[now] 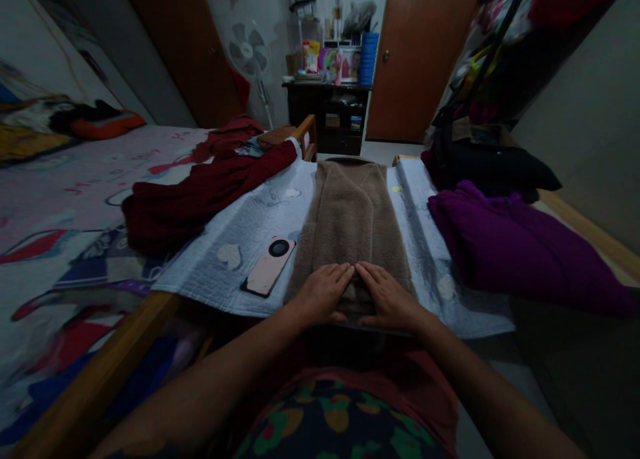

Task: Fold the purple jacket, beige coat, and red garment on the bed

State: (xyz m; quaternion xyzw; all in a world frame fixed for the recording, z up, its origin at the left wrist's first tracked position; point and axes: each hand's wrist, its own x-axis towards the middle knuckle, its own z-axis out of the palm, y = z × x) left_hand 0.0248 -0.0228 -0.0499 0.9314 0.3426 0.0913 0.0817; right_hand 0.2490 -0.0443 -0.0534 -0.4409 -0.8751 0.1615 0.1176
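Garment (345, 222), one, brown, lies folded from the far edge of the quilt (295, 209) to its near edge. There left hand (326, 292) and right hand (386, 296) both rest flat on it, almost touching. One phone (269, 269) lies left; one red garment (200, 202) overlaps the quilt's left edge, one purple garment (515, 249) the right.

I see brown fleece (345, 206), a pink phone (269, 269), a purple garment (515, 246), a maroon cloth (200, 199); my top (330, 426) is dark, patterned in green, orange and red.
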